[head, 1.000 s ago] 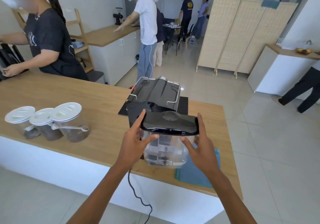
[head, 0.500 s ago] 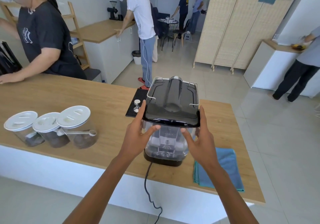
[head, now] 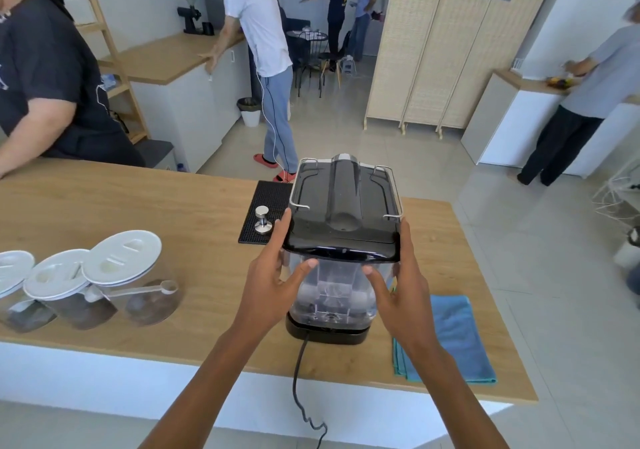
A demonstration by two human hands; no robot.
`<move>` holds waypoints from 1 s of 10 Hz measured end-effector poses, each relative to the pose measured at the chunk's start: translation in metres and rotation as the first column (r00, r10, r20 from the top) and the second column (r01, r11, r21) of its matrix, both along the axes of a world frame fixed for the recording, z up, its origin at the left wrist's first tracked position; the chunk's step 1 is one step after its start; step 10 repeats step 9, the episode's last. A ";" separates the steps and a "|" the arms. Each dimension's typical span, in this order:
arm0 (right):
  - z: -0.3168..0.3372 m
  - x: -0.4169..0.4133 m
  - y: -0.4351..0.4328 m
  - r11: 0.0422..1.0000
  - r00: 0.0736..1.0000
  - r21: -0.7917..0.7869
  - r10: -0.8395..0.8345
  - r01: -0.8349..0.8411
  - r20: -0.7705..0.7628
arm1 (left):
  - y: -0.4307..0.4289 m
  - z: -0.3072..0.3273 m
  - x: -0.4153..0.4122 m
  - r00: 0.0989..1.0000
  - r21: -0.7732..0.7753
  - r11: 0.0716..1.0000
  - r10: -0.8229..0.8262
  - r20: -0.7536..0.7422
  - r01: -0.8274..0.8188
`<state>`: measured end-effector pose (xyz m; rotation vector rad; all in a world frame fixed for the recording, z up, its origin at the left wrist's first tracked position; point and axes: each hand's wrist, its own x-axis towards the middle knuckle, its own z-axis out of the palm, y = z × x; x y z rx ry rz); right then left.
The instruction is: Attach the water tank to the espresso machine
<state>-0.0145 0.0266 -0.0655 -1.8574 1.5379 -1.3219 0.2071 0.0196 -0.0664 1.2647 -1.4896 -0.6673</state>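
Note:
The black espresso machine stands on the wooden counter with its back toward me, chrome rails on its top. The clear water tank with a glossy black lid sits upright against the machine's rear, its bottom on the machine's black base. My left hand presses the tank's left side, fingers up along the lid and thumb on the clear front. My right hand mirrors it on the right side. Both hands grip the tank.
Three white-lidded jars stand at the counter's left. A metal tamper rests on a black mat left of the machine. A folded blue cloth lies to the right. The power cord hangs over the front edge. Several people stand around.
The tank, held up in front of the machine a second ago, has come down and forward against the machine's back and onto its base. Both hands stayed on it.

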 end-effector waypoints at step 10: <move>-0.092 -0.028 0.024 0.974 0.976 0.144 -0.152 0.176 -0.159 | 0.017 -0.078 0.041 0.951 0.083 0.995 -0.071 0.302 0.049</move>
